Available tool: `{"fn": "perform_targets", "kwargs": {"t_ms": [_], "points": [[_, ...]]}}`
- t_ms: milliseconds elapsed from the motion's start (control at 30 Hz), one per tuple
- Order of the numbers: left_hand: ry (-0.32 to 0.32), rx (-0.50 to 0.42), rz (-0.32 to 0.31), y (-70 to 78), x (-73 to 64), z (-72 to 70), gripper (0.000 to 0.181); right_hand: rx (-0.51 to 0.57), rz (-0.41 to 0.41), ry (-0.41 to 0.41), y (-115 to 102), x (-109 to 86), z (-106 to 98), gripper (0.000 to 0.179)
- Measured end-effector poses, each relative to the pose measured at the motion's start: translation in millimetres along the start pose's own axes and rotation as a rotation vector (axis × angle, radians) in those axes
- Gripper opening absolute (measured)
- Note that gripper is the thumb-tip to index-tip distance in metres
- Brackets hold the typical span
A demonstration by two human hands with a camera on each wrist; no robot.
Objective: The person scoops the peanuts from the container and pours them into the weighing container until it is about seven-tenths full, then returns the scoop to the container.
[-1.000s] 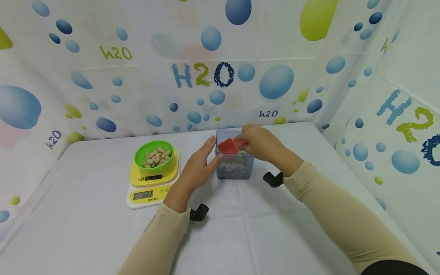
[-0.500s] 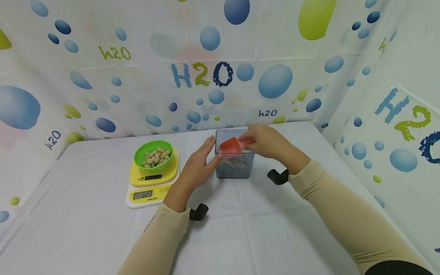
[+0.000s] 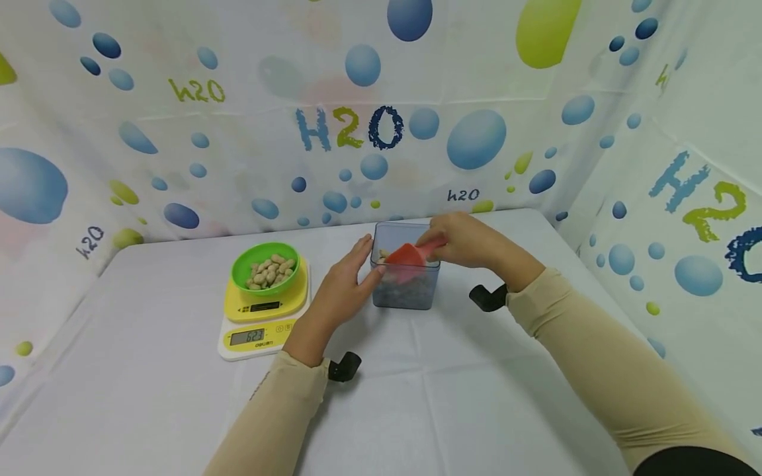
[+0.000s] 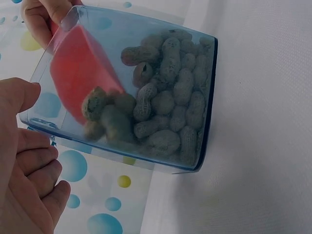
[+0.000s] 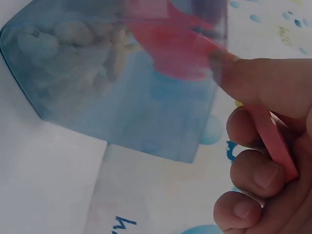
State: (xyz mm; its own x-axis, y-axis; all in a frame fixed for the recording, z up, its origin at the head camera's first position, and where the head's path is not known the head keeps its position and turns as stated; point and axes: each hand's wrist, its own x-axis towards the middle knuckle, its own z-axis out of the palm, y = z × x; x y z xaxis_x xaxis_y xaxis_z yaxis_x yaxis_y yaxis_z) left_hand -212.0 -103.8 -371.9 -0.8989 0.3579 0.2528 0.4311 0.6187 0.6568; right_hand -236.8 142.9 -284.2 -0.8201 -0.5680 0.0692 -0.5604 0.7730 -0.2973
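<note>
A see-through bluish box stands on the table with unshelled peanuts in its lower part. My right hand grips the handle of a red scoop, fingers curled round it in the right wrist view. The scoop's head is inside the box, tilted down among the peanuts. Along the box's left side lies my left hand, its fingers extended and its thumb by the front rim. In the left wrist view, several peanuts lie against the scoop's mouth; how many it carries is hidden.
Left of my left hand, a yellow and white kitchen scale reads 623, decimal point unclear. On it sits a green bowl of peanuts. A white cloth covers the table, and a printed curtain hangs behind.
Inside the box, the scoop has shifted a little right and its head has tipped lower into the peanuts. My right wrist has moved right. My left hand, the scale and the bowl stay put.
</note>
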Motion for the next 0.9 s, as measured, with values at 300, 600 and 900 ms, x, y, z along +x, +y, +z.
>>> {"fn": "perform_targets", "kwargs": {"t_ms": [300, 600, 900], "points": [[0.003, 0.006, -0.019, 2.1, 1.0, 0.2, 0.067, 0.118, 0.07, 0.016, -2, 4.8, 11, 0.031], [0.001, 0.013, -0.028, 3.2, 1.2, -0.3, 0.067, 0.266, 0.176, 0.032, 3, -0.2, 14, 0.038], [-0.01, 0.017, -0.037, 1.9, 0.5, -0.7, 0.067, 0.43, 0.26, 0.109, 18, -11.5, 14, 0.041]]}}
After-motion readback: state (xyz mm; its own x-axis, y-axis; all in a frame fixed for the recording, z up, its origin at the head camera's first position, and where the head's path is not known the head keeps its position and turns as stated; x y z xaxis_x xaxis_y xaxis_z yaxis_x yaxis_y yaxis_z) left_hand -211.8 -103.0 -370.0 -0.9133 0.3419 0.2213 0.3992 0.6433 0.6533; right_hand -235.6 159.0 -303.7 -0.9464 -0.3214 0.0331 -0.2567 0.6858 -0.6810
